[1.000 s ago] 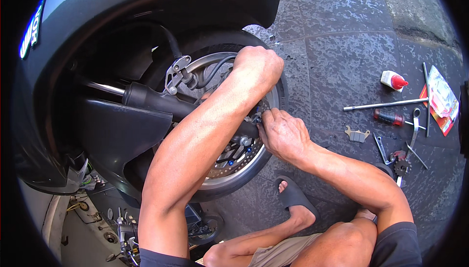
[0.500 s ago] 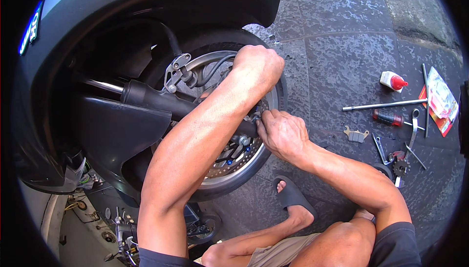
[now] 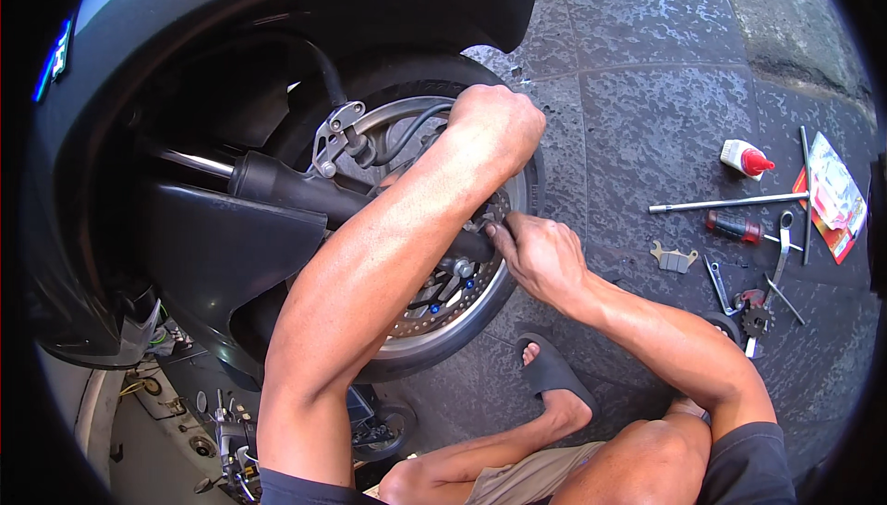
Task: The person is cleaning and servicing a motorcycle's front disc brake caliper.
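Note:
My left forearm reaches across the motorcycle's front wheel. At its end my left hand is closed in a fist at the rim, beside a dark hose; what it grips is hidden behind the knuckles. Lower down, my right hand has its fingers curled and pressed together at the edge of the drilled brake disc, close to the bottom end of the black fork leg. Whatever lies between those fingertips is too small or covered. My left forearm hides much of the hub area.
On the dark tiles to the right lie a brake pad, a red-capped bottle, a T-handle wrench, a screwdriver, a combination wrench and a packet. Black bodywork overhangs the wheel. My sandalled foot is below.
My left fist has shifted slightly right. My right hand has drawn back a little from the disc, its thumb and fingers in a changed position.

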The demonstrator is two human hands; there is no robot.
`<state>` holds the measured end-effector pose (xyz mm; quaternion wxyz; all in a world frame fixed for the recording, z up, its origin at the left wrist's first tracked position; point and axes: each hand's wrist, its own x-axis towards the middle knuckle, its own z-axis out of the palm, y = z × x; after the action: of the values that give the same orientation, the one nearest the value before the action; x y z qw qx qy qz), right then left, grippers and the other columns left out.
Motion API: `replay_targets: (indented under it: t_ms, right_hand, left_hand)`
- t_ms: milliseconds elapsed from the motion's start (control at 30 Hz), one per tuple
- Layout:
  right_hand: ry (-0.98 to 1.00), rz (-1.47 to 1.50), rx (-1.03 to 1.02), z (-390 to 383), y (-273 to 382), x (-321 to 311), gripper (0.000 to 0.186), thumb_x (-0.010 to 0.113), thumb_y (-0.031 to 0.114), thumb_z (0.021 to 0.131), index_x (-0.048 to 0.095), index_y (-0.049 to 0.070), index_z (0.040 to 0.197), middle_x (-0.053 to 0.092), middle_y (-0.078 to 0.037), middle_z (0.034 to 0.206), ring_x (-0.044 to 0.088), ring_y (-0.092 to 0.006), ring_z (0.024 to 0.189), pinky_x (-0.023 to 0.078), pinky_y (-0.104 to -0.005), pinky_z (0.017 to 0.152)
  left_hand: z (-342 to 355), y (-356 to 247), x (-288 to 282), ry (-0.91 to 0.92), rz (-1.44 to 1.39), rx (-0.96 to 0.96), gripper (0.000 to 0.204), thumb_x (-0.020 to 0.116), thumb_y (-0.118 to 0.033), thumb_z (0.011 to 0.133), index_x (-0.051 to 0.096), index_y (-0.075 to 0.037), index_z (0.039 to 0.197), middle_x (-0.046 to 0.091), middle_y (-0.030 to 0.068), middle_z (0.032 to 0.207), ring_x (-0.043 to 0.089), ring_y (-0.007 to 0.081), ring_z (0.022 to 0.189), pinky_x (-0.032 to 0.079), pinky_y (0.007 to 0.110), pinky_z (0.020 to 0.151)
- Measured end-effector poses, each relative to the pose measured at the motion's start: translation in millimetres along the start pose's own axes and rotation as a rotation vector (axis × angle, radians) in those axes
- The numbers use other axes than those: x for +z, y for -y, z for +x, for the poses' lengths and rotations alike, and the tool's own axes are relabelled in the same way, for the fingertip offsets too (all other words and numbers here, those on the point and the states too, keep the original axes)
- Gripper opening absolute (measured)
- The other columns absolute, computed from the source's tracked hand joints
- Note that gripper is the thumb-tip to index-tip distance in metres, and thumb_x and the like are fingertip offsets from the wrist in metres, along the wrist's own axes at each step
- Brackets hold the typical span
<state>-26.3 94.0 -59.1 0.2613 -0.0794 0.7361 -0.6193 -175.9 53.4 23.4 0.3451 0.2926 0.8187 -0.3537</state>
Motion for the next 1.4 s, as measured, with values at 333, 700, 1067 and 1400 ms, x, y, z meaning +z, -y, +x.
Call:
replay_targets:
  t_ms: [333,700,1067,1400]
  right_hand:
    - [0.057,-0.117,-0.048,2.9,-0.6,-4.0,0.026,0.058,0.024,0.094,0.058,-0.002,0.093,0.063,-0.021,0.089,0.067,-0.0382,0.086,0.055,-0.0476,0.071]
    - [-0.158,-0.097,-0.195,2.0,8.9,10.1,0.030,0.053,0.026,0.097,0.061,-0.002,0.092,0.066,-0.024,0.083,0.066,-0.0444,0.082,0.053,-0.0533,0.074]
    - [-0.231,-0.179,-0.302,-4.7,6.2,14.7,0.022,0.061,0.018,0.091,0.055,-0.002,0.095,0.060,-0.022,0.089,0.064,-0.0416,0.083,0.052,-0.0512,0.072]
    - [-0.162,-0.211,-0.252,-0.9,10.8,12.3,0.026,0.055,0.023,0.096,0.059,-0.002,0.091,0.066,-0.024,0.084,0.067,-0.0438,0.075,0.054,-0.0512,0.070]
  left_hand:
    - [6.4,-2.4,1.2,-0.016,-0.012,-0.002,0.021,0.077,-0.009,0.069,0.078,-0.006,0.090,0.074,0.0165,0.095,0.073,0.0302,0.091,0.059,0.039,0.077]
    - [-5.3,4.9,-5.7,0.023,-0.029,-0.045,0.021,0.076,-0.011,0.072,0.078,-0.009,0.094,0.075,0.0134,0.100,0.073,0.0268,0.095,0.059,0.038,0.078]
    - [-11.2,4.2,-7.3,0.037,-0.038,-0.025,0.022,0.073,-0.015,0.084,0.077,-0.012,0.106,0.074,0.0101,0.111,0.071,0.0248,0.105,0.058,0.037,0.081]
    - [-9.5,7.0,-6.0,0.032,-0.031,-0.026,0.023,0.074,-0.015,0.083,0.078,-0.012,0.106,0.074,0.0101,0.110,0.071,0.0239,0.103,0.058,0.036,0.081]
